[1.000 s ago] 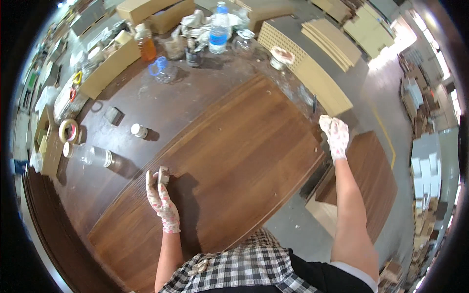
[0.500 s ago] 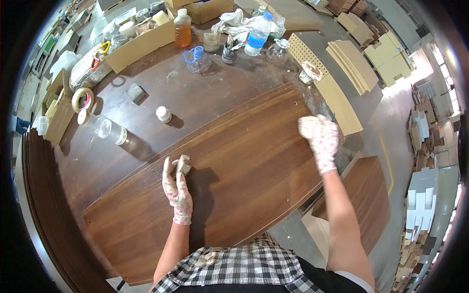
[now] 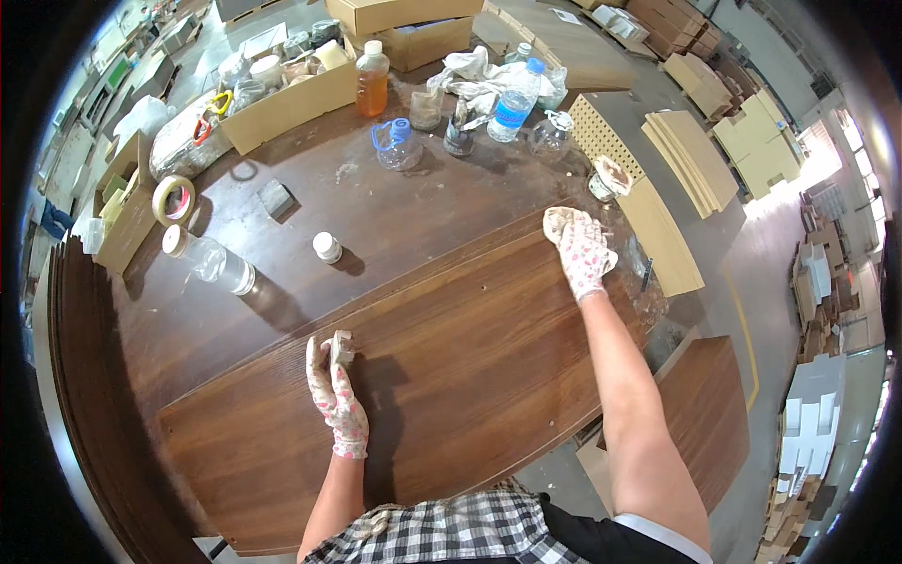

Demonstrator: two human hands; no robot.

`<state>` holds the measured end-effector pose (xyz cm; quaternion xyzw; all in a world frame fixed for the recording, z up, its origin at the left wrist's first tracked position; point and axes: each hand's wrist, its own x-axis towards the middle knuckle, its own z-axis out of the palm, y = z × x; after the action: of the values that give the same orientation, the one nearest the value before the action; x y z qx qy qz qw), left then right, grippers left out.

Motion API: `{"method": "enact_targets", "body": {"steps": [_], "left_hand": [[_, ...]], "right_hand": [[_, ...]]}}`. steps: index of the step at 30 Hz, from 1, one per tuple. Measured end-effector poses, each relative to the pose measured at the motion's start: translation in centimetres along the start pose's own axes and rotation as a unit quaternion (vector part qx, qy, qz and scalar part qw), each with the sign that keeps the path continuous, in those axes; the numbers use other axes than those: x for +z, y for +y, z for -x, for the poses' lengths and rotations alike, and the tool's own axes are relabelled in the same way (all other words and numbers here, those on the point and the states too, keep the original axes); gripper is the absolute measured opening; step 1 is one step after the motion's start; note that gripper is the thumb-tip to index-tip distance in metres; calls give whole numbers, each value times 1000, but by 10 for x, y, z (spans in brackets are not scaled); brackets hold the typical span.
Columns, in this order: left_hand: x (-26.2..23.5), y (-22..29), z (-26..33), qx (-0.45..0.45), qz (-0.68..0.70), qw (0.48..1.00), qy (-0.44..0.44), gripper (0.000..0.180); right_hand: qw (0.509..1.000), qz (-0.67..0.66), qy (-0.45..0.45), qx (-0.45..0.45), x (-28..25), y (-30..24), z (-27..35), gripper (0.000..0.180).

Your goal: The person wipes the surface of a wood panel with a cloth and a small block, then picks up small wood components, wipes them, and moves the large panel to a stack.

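Note:
A dark brown wood-grain panel (image 3: 451,348) with curved long sides lies across the worktable in front of me. My left hand (image 3: 336,399), in a white glove with pink spots, grips a small pale block with brown smudges (image 3: 343,348) between thumb and fingers, held over the panel's left part. At the panel's far right corner, my gloved right hand (image 3: 584,252) presses a cream-coloured rag (image 3: 558,224) on the surface. Just beyond that hand stands a stained white cup (image 3: 609,179). A small white-capped jar (image 3: 327,247) sits on the table past my left hand.
Along the table's back are a bottle of orange liquid (image 3: 372,80), a blue-labelled water bottle (image 3: 514,103), a cut-off clear jug (image 3: 397,146) and an open carton (image 3: 291,113). Masking tape (image 3: 174,200) and a clear bottle (image 3: 211,263) are at left. A perforated board strip (image 3: 648,211) edges the right side.
My right hand has moved away from me and left, to the panel's far right corner, with the rag. My left hand stays over the panel with its block. The view has shifted slightly.

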<state>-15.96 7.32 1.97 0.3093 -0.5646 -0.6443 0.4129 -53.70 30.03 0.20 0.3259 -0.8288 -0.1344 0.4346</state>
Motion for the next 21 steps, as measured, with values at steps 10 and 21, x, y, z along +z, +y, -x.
{"method": "enact_targets", "body": {"steps": [10,21], "left_hand": [[-10,11,-2,34,-7,999,-11,46],[-54,23,4,44,24,991,127,44]], "right_hand": [[872,-76,-483,18,-39,-30,-39,45],[727,-652,-204,-73,-222,-288,-22,30]]}}
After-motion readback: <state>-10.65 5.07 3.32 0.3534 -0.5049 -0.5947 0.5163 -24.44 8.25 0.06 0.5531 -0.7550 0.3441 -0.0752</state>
